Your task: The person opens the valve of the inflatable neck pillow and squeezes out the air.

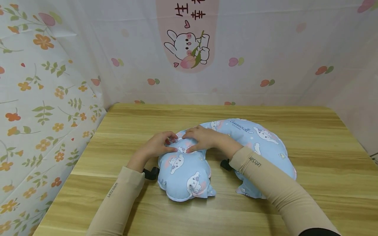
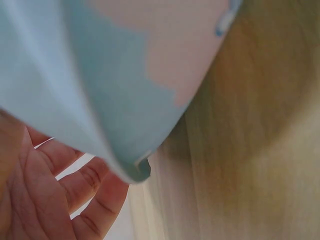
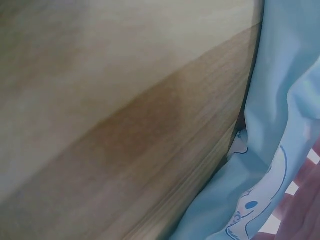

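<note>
A puffy light-blue neck pillow (image 1: 265, 150), curved like a U and printed with white long-eared cartoon characters, lies on the table. Both hands are on its left arm. The left hand (image 1: 159, 144) grips the outer side there, fingers bent and thumb on the fabric. In the left wrist view, its fingers (image 2: 100, 195) touch the edge of the pillow (image 2: 125, 110). From above, the right hand (image 1: 203, 139) rests on the pillow, fingers and thumb spread, close to the left fingertips. Only part of the right fingers (image 3: 295, 210) shows beyond the fabric in the right wrist view.
The wooden table (image 1: 319, 164) extends around the pillow. Behind it hangs a white printed curtain (image 1: 265, 42), and a floral cloth (image 1: 44, 124) hangs at the left. Black wrist-camera mounts (image 1: 151, 173) sit beneath the wrists, close to the pillow.
</note>
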Action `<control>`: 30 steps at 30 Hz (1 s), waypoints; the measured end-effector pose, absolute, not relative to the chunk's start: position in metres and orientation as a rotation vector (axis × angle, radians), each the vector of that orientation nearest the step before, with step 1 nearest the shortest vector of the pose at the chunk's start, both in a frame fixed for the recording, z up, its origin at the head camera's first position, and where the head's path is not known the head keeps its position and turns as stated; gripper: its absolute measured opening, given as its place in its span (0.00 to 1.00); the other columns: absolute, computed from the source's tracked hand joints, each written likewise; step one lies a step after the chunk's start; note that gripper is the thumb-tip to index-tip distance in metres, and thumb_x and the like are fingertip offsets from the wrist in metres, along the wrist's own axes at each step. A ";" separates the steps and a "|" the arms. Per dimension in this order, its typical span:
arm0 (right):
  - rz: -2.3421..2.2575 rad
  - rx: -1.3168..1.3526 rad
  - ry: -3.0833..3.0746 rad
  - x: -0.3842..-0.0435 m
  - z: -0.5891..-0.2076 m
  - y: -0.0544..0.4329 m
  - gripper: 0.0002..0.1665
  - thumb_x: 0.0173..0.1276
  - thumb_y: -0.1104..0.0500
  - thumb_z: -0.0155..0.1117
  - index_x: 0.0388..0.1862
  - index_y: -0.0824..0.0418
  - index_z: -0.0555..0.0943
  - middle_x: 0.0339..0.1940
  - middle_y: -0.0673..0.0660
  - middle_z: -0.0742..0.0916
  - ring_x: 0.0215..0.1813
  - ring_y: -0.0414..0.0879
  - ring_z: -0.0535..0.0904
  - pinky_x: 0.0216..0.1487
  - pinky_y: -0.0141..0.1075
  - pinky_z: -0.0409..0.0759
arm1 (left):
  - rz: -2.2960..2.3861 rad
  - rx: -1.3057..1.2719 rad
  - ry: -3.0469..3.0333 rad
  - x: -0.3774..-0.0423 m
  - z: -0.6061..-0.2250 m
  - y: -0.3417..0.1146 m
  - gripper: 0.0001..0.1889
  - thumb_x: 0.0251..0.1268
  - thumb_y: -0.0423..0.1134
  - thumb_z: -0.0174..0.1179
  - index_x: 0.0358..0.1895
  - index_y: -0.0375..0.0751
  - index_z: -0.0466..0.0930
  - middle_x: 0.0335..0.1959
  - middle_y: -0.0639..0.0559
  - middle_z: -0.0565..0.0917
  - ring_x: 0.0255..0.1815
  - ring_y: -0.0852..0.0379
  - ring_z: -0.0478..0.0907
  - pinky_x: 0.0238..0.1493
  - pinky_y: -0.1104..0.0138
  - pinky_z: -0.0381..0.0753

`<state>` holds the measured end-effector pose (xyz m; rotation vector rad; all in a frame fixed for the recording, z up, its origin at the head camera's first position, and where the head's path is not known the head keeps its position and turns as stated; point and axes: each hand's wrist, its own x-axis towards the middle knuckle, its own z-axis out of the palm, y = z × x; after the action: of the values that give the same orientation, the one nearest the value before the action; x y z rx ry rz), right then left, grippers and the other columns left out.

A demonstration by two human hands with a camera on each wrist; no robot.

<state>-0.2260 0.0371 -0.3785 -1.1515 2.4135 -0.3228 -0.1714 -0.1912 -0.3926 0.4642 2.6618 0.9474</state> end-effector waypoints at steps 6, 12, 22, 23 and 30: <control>-0.320 -1.157 2.406 -0.226 -0.376 0.039 0.39 0.67 0.37 0.64 0.72 0.52 0.71 0.78 0.58 0.67 0.78 0.63 0.59 0.70 0.63 0.65 | 0.945 0.476 2.661 -0.170 -0.391 -0.191 0.23 0.61 0.39 0.70 0.58 0.38 0.76 0.49 0.43 0.82 0.49 0.47 0.78 0.56 0.54 0.79; -0.350 -1.169 2.417 -0.228 -0.372 0.041 0.37 0.67 0.38 0.64 0.72 0.50 0.72 0.76 0.54 0.71 0.76 0.59 0.63 0.68 0.61 0.68 | 0.953 0.431 2.669 -0.166 -0.387 -0.190 0.24 0.62 0.41 0.69 0.60 0.39 0.76 0.53 0.43 0.81 0.51 0.47 0.77 0.56 0.54 0.79; -0.439 -1.209 2.447 -0.221 -0.356 0.046 0.39 0.68 0.40 0.65 0.74 0.51 0.69 0.76 0.56 0.70 0.78 0.58 0.62 0.72 0.59 0.64 | 0.987 0.383 2.758 -0.148 -0.369 -0.194 0.26 0.65 0.43 0.66 0.65 0.41 0.73 0.60 0.44 0.79 0.58 0.44 0.76 0.55 0.51 0.80; -0.438 -1.213 2.449 -0.220 -0.355 0.046 0.39 0.68 0.39 0.65 0.74 0.51 0.68 0.76 0.55 0.70 0.78 0.57 0.61 0.72 0.60 0.64 | 0.989 0.393 2.772 -0.146 -0.367 -0.195 0.26 0.66 0.43 0.66 0.65 0.41 0.73 0.61 0.44 0.79 0.58 0.43 0.75 0.56 0.50 0.80; -0.443 -1.263 2.471 -0.213 -0.353 0.048 0.39 0.68 0.40 0.65 0.74 0.52 0.69 0.76 0.56 0.70 0.78 0.57 0.61 0.72 0.58 0.64 | 0.971 0.525 2.862 -0.131 -0.362 -0.193 0.22 0.65 0.40 0.67 0.60 0.38 0.77 0.57 0.44 0.81 0.55 0.43 0.77 0.54 0.51 0.80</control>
<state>-0.2127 0.0483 -0.3526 -1.2628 2.4706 -0.4426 -0.1310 -0.1934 -0.3619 0.5253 2.8616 0.9713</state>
